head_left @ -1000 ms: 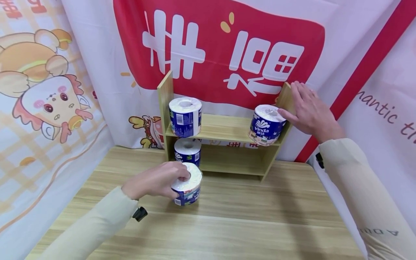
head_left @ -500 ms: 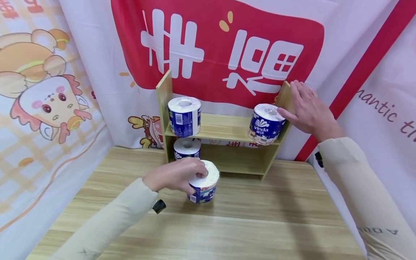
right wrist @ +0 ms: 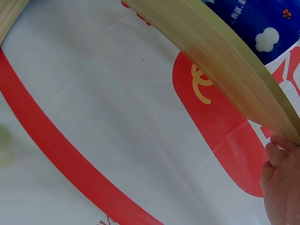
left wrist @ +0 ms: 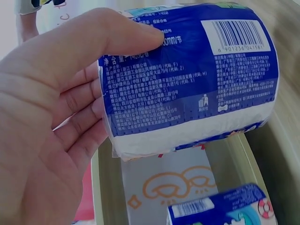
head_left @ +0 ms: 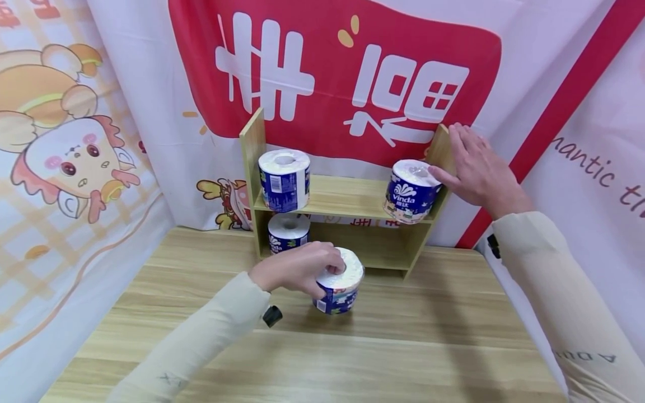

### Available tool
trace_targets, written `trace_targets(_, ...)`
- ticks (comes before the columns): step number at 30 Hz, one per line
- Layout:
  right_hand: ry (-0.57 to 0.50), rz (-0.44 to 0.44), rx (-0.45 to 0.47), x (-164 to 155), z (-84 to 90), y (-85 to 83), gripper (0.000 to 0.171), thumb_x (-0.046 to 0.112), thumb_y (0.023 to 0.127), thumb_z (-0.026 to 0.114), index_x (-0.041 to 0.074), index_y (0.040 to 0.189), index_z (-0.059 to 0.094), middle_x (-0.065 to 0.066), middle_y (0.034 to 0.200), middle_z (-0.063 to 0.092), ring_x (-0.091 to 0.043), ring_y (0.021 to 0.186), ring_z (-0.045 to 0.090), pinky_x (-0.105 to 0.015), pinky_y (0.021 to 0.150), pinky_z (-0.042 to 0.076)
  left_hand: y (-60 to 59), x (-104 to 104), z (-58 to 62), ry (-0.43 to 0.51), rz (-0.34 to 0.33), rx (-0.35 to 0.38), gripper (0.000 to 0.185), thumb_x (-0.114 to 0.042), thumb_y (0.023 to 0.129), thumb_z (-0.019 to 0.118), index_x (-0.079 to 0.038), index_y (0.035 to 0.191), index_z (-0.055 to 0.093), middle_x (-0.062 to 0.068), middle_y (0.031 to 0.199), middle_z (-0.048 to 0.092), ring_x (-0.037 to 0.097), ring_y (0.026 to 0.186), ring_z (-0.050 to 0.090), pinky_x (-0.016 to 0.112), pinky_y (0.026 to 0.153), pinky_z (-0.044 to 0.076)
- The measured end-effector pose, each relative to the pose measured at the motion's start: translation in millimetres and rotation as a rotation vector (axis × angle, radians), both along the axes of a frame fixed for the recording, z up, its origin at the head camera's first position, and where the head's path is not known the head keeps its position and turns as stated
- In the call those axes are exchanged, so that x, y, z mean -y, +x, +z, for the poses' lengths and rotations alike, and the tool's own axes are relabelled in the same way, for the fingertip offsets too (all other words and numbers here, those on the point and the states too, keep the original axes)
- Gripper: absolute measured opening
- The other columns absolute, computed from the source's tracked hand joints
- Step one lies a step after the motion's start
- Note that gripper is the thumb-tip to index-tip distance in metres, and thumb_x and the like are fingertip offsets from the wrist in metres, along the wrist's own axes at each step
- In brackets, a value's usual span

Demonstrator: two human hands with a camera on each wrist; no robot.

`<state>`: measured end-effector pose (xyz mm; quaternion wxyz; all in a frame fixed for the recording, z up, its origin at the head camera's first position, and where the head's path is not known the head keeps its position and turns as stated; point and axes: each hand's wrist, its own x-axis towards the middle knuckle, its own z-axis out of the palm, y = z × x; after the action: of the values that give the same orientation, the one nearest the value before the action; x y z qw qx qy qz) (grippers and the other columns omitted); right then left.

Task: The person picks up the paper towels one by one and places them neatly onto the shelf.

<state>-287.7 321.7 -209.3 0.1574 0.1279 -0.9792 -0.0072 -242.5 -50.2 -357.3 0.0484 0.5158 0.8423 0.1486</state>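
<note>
My left hand [head_left: 302,268] grips a toilet paper roll [head_left: 342,285] in blue wrapping from above, just over the wooden table [head_left: 403,347] in front of the small two-tier wooden shelf [head_left: 347,198]. In the left wrist view my left hand's fingers [left wrist: 51,117] curl round the wrapped roll [left wrist: 197,75]. My right hand [head_left: 478,173] rests with straight fingers on the shelf's right side panel [head_left: 440,148], its thumb touching a roll [head_left: 410,193] on the upper board. The right wrist view shows that side panel [right wrist: 225,61] and my fingertips [right wrist: 281,187] at its edge.
Another roll [head_left: 284,179] stands at the left of the upper board, and a third [head_left: 288,232] sits below it on the lower board; the lower one [left wrist: 220,208] also shows in the left wrist view. Printed cloth banners [head_left: 353,67] hang close behind and beside the table.
My left hand has carried its roll to the right and slightly toward the shelf. The right hand has stayed on the side panel.
</note>
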Motion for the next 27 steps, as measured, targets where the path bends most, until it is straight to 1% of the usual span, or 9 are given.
trace_targets(4, 0.002, 0.001, -0.001, -0.2, 0.6, -0.5, 0.106, 0.057, 0.098, 0.062, 0.012, 0.171, -0.001, -0.021, 0.178, 0.006, -0.047, 0.164, 0.011, -0.072, 0.126, 0.022, -3.1, -12.2, -4.4, 0.006, -0.017, -0.003, 0.040, -0.020, 0.079, 0.092, -0.015, 0.114, 0.072, -0.004, 0.105, 0.067, 0.013, 0.101, 0.055, 0.034, 0.097, 0.053)
trace_targets(10, 0.001, -0.002, -0.001, -1.5, 0.0, -1.0, 0.107, 0.056, 0.098, 0.063, 0.012, 0.171, -0.001, -0.021, 0.178, 0.007, -0.047, 0.163, 0.010, -0.072, 0.127, 0.021, -9.8, -30.3, -12.7, 0.030, -0.032, 0.007, 0.041, -0.022, 0.079, 0.092, -0.016, 0.114, 0.071, -0.005, 0.107, 0.067, 0.012, 0.101, 0.054, 0.034, 0.099, 0.051)
trace_targets(16, 0.001, -0.003, -0.003, -2.1, -1.0, -0.5, 0.106, 0.056, 0.097, 0.063, 0.012, 0.171, 0.000, -0.022, 0.178, 0.007, -0.048, 0.163, 0.010, -0.072, 0.126, 0.022, -19.0, -47.5, -15.3, 0.046, -0.035, 0.006, 0.039, -0.021, 0.079, 0.092, -0.016, 0.111, 0.071, -0.004, 0.104, 0.065, 0.012, 0.102, 0.054, 0.033, 0.097, 0.049)
trace_targets(19, -0.001, 0.000, -0.006, -1.1, -0.5, -0.7, 0.106, 0.056, 0.097, 0.063, 0.012, 0.171, 0.001, -0.021, 0.178, 0.008, -0.047, 0.163, 0.011, -0.072, 0.126, 0.022, -25.3, -55.1, -18.2, 0.051, -0.035, 0.010, 0.040, -0.022, 0.080, 0.092, -0.016, 0.113, 0.072, -0.004, 0.106, 0.066, 0.013, 0.103, 0.055, 0.032, 0.098, 0.049)
trace_targets(24, -0.005, -0.002, -0.003, 0.0, -0.4, -1.0, 0.106, 0.057, 0.097, 0.062, 0.012, 0.171, 0.001, -0.021, 0.178, 0.008, -0.047, 0.164, 0.010, -0.073, 0.126, 0.023, -33.8, -65.3, -22.0, 0.073, -0.055, 0.003, 0.040, -0.021, 0.080, 0.091, -0.014, 0.115, 0.073, -0.002, 0.110, 0.069, 0.014, 0.105, 0.056, 0.032, 0.098, 0.049)
trace_targets(27, -0.008, 0.003, -0.008, 0.4, -0.6, -1.4, 0.106, 0.058, 0.097, 0.062, 0.013, 0.171, 0.001, -0.021, 0.178, 0.009, -0.047, 0.164, 0.011, -0.072, 0.126, 0.022, -37.1, -70.4, -23.4, 0.074, -0.041, 0.022, 0.041, -0.021, 0.081, 0.091, -0.014, 0.118, 0.074, -0.001, 0.114, 0.070, 0.014, 0.107, 0.056, 0.032, 0.100, 0.049)
